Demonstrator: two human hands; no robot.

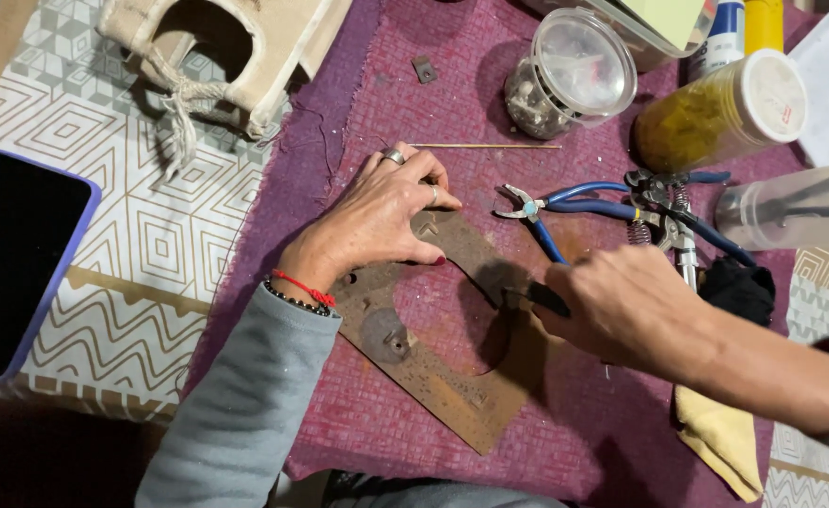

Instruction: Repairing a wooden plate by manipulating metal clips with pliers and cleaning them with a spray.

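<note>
Rusty plate (452,376) flat on purple cloth (358,122). Left hand (382,216) spread, fingertips pressing plate's upper edge, likely steadying it. Right hand (621,306) closed on small dark tool (542,297) at cutout rim; tip blurred. Pliers (565,209) idle just beyond.

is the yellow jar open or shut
Shut: the yellow jar lies tipped on its side with its white lid on.
</note>
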